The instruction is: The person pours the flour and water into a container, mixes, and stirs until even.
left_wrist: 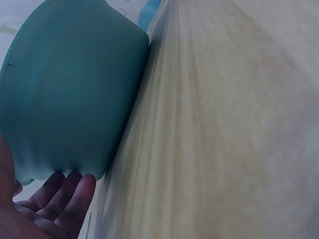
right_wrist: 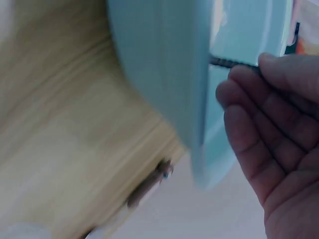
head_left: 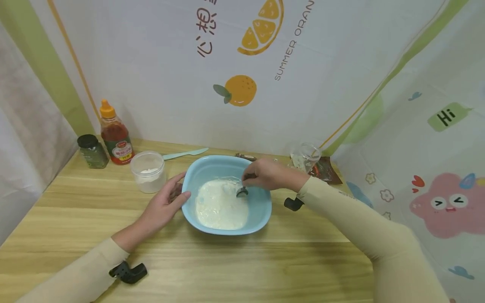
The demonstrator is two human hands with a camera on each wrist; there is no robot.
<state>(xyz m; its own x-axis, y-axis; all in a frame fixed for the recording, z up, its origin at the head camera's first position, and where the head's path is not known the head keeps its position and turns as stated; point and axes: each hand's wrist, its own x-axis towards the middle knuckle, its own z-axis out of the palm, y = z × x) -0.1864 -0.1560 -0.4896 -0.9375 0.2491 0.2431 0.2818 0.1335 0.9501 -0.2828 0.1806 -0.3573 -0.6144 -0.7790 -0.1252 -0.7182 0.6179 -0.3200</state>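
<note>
A light blue bowl stands on the wooden table, with a thick white mixture in it. My left hand holds the bowl at its left side, thumb at the rim. In the left wrist view, the left fingertips press on the bowl's outer wall. My right hand reaches over the far right rim and pinches the thin dark handle of a spoon. The spoon's lower end is in the mixture, partly hidden. In the right wrist view, the ridged handle shows between thumb and forefinger.
Left of the bowl are a clear tub of white powder, a red sauce bottle and a dark-lidded jar. A pale blue plastic knife lies behind. At the back right are a clear cup and a brown packet.
</note>
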